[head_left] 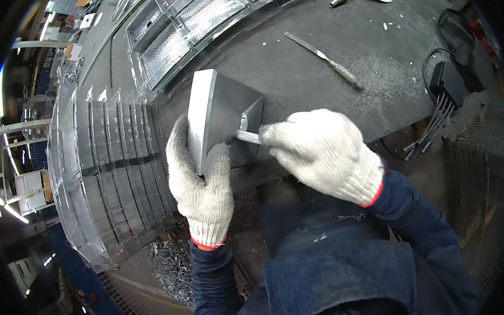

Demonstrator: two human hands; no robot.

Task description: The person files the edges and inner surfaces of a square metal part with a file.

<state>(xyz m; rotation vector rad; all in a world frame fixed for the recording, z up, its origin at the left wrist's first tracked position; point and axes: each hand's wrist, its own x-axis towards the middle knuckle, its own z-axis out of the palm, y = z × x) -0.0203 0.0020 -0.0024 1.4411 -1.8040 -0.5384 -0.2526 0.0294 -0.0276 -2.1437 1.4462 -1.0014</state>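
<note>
Both my hands wear off-white knit gloves with red cuffs. My left hand (202, 175) grips an angular grey sheet-metal part (226, 107) by its lower end, the thumb on the near face and the fingers round the pale outer side. The part is held tilted at the bench's near edge. A small flap or notch shows on its right side. Just there, my right hand (323, 150) pinches a short pale strip (248, 137) between thumb and forefinger. Its far end touches the part. Whether the strip is separate or peeling off the part, I cannot tell.
On the dark bench (294, 91) lies a flat file (324, 60) with a worn handle. Framed metal panels (181, 40) lie beyond. Stacked translucent trays (114, 171) stand left, above a heap of small metal pieces (175, 272). A black device with cables (448, 85) hangs right.
</note>
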